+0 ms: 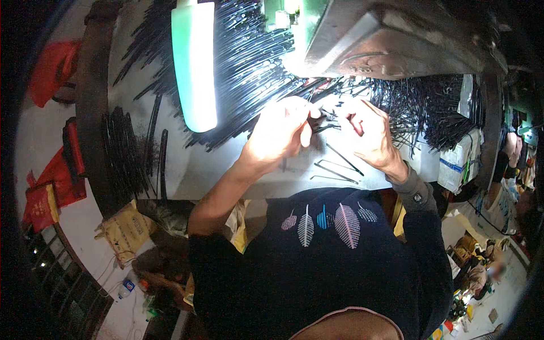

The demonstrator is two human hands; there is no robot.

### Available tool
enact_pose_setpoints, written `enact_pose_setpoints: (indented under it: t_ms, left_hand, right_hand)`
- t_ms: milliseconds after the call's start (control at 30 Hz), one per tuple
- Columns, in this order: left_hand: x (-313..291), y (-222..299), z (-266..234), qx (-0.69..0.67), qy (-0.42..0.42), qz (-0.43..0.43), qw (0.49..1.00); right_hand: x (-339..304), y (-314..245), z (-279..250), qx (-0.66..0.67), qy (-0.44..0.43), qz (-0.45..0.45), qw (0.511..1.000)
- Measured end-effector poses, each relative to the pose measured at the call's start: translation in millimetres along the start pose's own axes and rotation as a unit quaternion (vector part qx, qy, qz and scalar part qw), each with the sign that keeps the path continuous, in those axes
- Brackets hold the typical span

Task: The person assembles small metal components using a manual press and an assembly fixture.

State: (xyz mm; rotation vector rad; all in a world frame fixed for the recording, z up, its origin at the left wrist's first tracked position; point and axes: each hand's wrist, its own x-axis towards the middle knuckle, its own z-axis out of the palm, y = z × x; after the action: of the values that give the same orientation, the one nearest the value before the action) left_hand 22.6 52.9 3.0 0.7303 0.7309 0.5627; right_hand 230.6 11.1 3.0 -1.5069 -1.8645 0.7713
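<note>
The left hand [277, 129] reached in over the pale worktop [266, 184] with its fingers bent and drawn in toward the thumb, its tips beside a few short black strips [328, 120] that lay in the narrow gap between the two hands. The right hand [369, 129] came in from the other side, its fingers curled loosely toward the palm and its tips near those same strips. Bright glare washed out the fingertips, so I could not tell whether either hand had hold of a strip. Just below the hands, three loose black strips [336, 171] lay apart from one another on the bare worktop. Behind the left hand spread a large heap of long black strips [249, 62], most of them lying along one slant, and a lit tube lamp [195, 68] stood out above it. To the right of the right hand lay a tangled pile of black strips [422, 105], beneath a heavy metal machine body [396, 45]. A white packet with a blue band [458, 161] sat by the worktop's right edge, and another bundle of dark strips [122, 150] lay at its left end.
</note>
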Motion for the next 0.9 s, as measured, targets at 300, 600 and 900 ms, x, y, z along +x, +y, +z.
enact_pose_setpoints:
  t_ms: [300, 600, 900]
  left_hand:
    - [-11.2, -12.0, 11.2, 0.340, 0.052, 0.354, 0.870]
    - [-5.8, -15.0, 9.1, 0.331, 0.112, 0.237, 0.906]
    - [10.9, -11.0, -7.8, 0.468, 0.102, 0.354, 0.803]
  right_hand:
    - [0.3, 0.2, 2.6, 0.030, 0.044, -0.084, 0.995]
    - [-0.3, 1.8, 18.5, 0.011, 0.071, -0.120, 0.990]
    - [19.5, -14.4, 23.6, 0.108, 0.073, -0.004, 0.991]
